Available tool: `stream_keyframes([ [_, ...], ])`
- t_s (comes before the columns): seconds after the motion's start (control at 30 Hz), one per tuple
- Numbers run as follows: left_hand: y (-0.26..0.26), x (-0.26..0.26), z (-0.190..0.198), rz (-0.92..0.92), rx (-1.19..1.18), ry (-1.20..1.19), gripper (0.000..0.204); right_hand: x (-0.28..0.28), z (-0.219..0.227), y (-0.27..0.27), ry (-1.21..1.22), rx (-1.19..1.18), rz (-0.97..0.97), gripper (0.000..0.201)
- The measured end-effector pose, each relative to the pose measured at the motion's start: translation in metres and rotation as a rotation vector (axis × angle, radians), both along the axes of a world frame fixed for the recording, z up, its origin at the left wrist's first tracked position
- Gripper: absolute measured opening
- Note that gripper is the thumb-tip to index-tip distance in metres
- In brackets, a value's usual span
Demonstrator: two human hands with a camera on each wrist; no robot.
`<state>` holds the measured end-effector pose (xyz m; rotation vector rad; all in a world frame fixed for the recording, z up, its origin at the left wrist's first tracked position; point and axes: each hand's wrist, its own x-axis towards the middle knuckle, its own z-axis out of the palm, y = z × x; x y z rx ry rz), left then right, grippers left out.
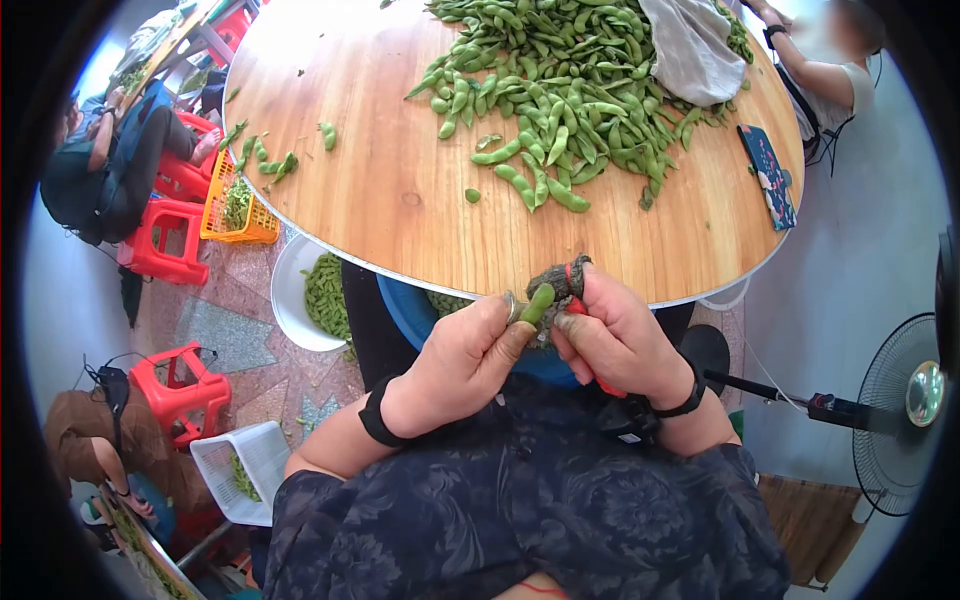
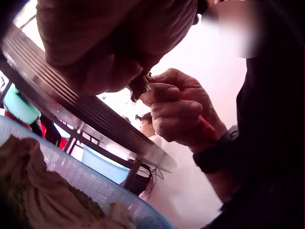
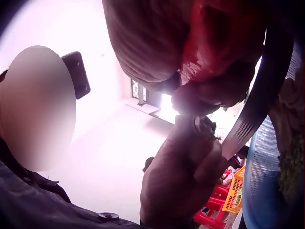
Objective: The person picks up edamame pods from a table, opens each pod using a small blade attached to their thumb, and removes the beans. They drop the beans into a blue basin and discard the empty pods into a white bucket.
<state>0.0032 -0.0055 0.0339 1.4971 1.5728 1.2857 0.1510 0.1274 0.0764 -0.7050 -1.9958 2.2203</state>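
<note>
Over the near edge of the round wooden table, my left hand pinches a green soybean pod between thumb and index finger. Close against it, my right hand holds a red-handled tool; its working end is hidden between the hands. A dark wrap with a red band covers the right index finger. In the left wrist view, the fingertips of the right hand meet those of the left hand. The right wrist view shows the tool's red handle in the palm.
A large heap of soybean pods covers the table's far side, with a grey cloth over it. A patterned phone lies at right. Below are a blue basket and white bucket. A fan stands at right.
</note>
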Motion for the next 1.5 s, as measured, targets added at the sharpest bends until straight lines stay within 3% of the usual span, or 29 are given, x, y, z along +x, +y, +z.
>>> stream_keyframes([
  [0.13,0.0,-0.001,0.009,0.02,0.118,0.271,0.012,0.004,0.005,0.007,-0.018,0.031,0.103,0.013],
  [0.2,-0.003,-0.005,0.013,-0.051,0.131,0.478,0.011,0.003,0.009,0.011,-0.161,0.013,0.193,0.015],
  [0.33,-0.005,-0.008,0.007,-0.08,0.123,0.458,0.011,0.003,-0.003,0.003,-0.08,-0.008,0.192,0.017],
  [0.4,-0.009,-0.013,0.002,-0.253,-0.179,-0.275,0.013,0.003,-0.006,-0.001,0.011,-0.247,0.182,0.017],
  [0.43,-0.009,-0.017,0.003,-0.385,-0.298,-0.671,0.019,0.002,-0.007,-0.003,0.012,-0.251,0.186,0.017],
  [0.47,-0.01,-0.017,-0.002,-0.381,-0.301,-0.67,0.019,0.001,-0.008,-0.005,0.067,-0.41,0.175,0.016],
  [0.5,-0.01,-0.015,-0.007,-0.419,-0.335,-0.984,0.022,0.0,-0.009,-0.007,0.123,-0.567,0.163,0.015],
  [0.53,-0.009,-0.013,-0.009,-0.453,-0.364,-1.3,0.025,-0.001,-0.012,-0.007,0.126,-0.569,0.163,0.015],
  [0.57,-0.01,-0.014,-0.008,-0.326,-0.397,-1.179,0.024,-0.002,-0.016,-0.007,0.11,-0.591,0.094,0.014],
  [0.6,-0.007,-0.015,-0.003,-0.327,-0.398,-1.178,0.024,-0.003,-0.018,-0.007,0.092,-0.612,0.023,0.013],
  [0.67,-0.002,-0.015,0.007,-0.08,0.155,0.26,0.027,-0.005,-0.019,-0.01,0.073,-0.577,-0.002,0.012],
  [0.7,-0.004,-0.015,0.011,-0.018,0.181,0.444,0.029,-0.006,-0.022,-0.015,0.098,-0.474,-0.006,0.011],
  [0.73,-0.005,-0.014,0.011,-0.014,0.178,0.446,0.029,-0.005,-0.024,-0.019,0.124,-0.372,-0.007,0.012],
  [0.8,-0.007,-0.013,0.007,0.001,0.218,0.416,0.027,-0.005,-0.023,-0.024,0.162,-0.394,-0.001,0.011],
  [0.83,-0.006,-0.013,-0.002,-0.015,0.218,0.207,0.024,-0.005,-0.023,-0.026,0.197,-0.415,-0.001,0.011],
  [0.87,-0.011,-0.012,-0.003,-0.012,0.213,0.21,0.024,-0.006,-0.021,-0.026,0.198,-0.421,0.003,0.011],
  [0.93,-0.019,-0.009,0.008,-0.094,-0.179,-0.632,0.023,-0.006,-0.018,-0.027,0.116,-0.599,0.033,0.009],
  [1.0,-0.026,-0.011,-0.004,-0.091,-0.179,-0.552,0.027,-0.007,-0.019,-0.025,0.027,-0.484,0.077,0.01],
  [1.07,-0.031,-0.013,-0.01,0.013,-0.082,-0.183,0.029,-0.005,-0.027,-0.025,-0.058,-0.368,0.123,0.014],
  [1.13,-0.033,-0.015,-0.01,0.047,-0.061,-0.041,0.03,-0.007,-0.038,-0.027,0.236,0.604,-0.04,0.03],
  [1.17,-0.034,-0.015,-0.01,0.075,-0.034,0.101,0.03,-0.001,-0.033,-0.029,0.129,0.546,-0.063,0.037],
  [1.27,-0.035,-0.011,-0.008,0.028,-0.044,0.09,0.029,-0.003,-0.018,-0.029,0.037,0.647,0.043,0.028],
  [1.37,-0.038,-0.015,-0.01,-0.07,-0.096,0.082,0.028,-0.006,-0.028,-0.036,0.137,0.864,0.051,0.022],
  [1.4,-0.039,-0.015,-0.01,-0.071,-0.09,0.081,0.028,-0.005,-0.032,-0.038,0.175,0.991,0.063,0.021],
  [1.5,-0.051,-0.021,-0.008,-0.002,-0.086,0.175,0.028,0.004,-0.026,-0.037,0.118,1.066,0.086,0.018],
])
